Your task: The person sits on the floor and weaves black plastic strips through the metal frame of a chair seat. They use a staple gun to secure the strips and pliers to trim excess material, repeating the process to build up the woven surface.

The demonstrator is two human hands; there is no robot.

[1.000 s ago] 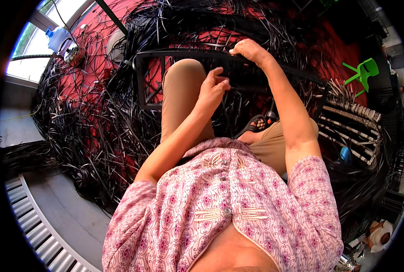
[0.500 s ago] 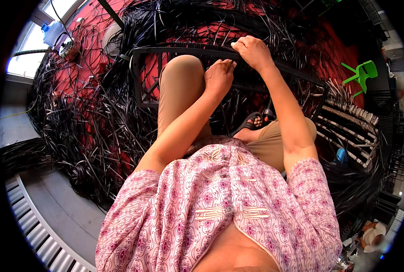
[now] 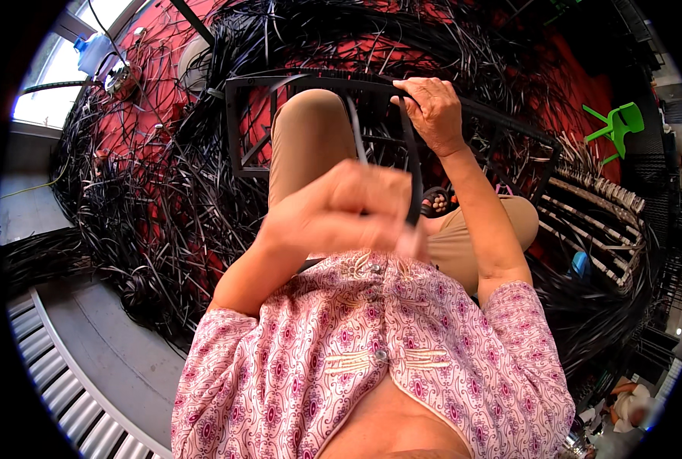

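— What are the hands doing here?
— The left hand (image 3: 341, 210), blurred, is closed around a black strip (image 3: 413, 172), pulled up near the chest; the right hand (image 3: 431, 111) grips the top rail of a black frame (image 3: 237, 126) resting over the knees.
— How to do it well?
— Probably keep the strip taut and flat, right hand steadying the rail, clear of the loose black strips (image 3: 142, 199) heaped on the red floor (image 3: 138, 126).
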